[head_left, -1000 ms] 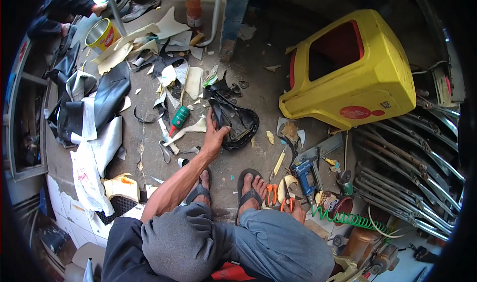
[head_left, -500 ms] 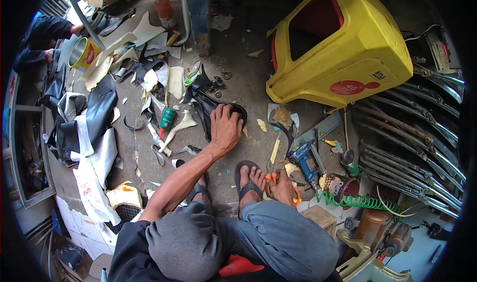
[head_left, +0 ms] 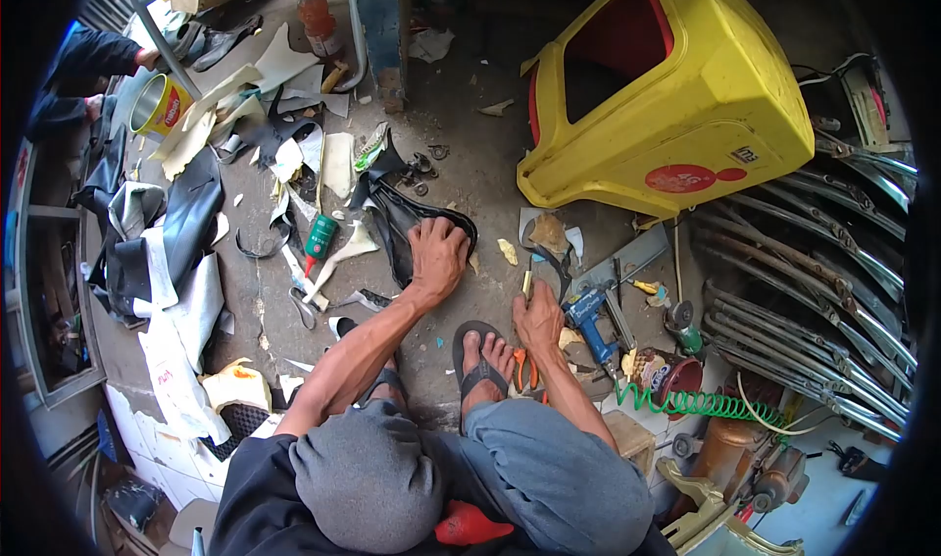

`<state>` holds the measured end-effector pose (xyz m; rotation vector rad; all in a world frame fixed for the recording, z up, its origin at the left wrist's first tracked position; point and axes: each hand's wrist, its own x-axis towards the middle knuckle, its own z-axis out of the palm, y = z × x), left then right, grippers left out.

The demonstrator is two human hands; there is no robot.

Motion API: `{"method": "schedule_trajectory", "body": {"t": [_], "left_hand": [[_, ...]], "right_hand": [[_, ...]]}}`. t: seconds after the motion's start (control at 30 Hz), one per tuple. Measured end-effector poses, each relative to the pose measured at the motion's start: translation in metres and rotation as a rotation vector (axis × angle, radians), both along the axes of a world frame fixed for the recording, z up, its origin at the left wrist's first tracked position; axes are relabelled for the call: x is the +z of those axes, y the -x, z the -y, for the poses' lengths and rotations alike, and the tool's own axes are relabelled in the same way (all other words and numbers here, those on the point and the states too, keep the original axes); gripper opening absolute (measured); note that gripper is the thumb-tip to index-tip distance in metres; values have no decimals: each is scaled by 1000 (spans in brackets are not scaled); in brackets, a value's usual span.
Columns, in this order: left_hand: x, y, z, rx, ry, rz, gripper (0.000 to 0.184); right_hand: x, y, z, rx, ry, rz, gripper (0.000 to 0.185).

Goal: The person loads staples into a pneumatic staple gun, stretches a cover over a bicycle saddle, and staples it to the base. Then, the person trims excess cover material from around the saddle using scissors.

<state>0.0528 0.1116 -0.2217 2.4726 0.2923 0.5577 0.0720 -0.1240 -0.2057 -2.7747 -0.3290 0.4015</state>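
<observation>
My left hand (head_left: 438, 259) lies over the rim of a black, saddle-shaped shell (head_left: 394, 225) on the floor, its fingers curled onto the rim. My right hand (head_left: 539, 319) is closed around a slim yellow cutter (head_left: 526, 282); one end sticks out past the fingers and the rest is covered. Beside my right foot, the orange-handled pliers (head_left: 525, 370) rest on the floor, partly shaded by the wrist. A blue staple gun (head_left: 592, 327) lies just right of my right hand.
Leather and foam scraps (head_left: 181, 223) cover the floor at left, with a green bottle (head_left: 320, 237) nearby. A big yellow plastic box (head_left: 676, 115) stands at upper right. Metal tubes (head_left: 804, 281), a green coiled hose (head_left: 706, 399) and a grinder (head_left: 685, 328) sit at right. Another person's legs (head_left: 83, 71) show at upper left.
My right hand has let go of the orange-handled pliers, now on the floor. It has moved up and forward and taken hold of the yellow cutter. My left hand stays on the shell.
</observation>
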Motion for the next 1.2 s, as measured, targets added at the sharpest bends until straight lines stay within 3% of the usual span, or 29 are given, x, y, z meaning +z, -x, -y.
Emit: {"method": "schedule_trajectory", "body": {"t": [0.1,0.17,0.23,0.27,0.37,0.67,1.2], "left_hand": [[-8,-4,5,42,172,-101,11],[-6,-6,6,51,226,-125,10],[-5,-5,2,27,268,-106,9],[-4,-6,-2,19,260,-105,9],[-3,-3,-6,-13,275,-117,9],[-6,-3,-3,-29,329,-17,5],[-8,-8,-8,2,358,8,7]], "right_hand": [[28,10,-30,94,-344,86,32],[35,13,-48,93,-346,28,33],[24,13,-58,232,-408,162,41],[16,11,-59,285,-332,131,49],[29,8,-71,247,-275,15,50],[25,-3,-90,239,-148,6,52],[25,6,-100,188,-197,41,51]]}}
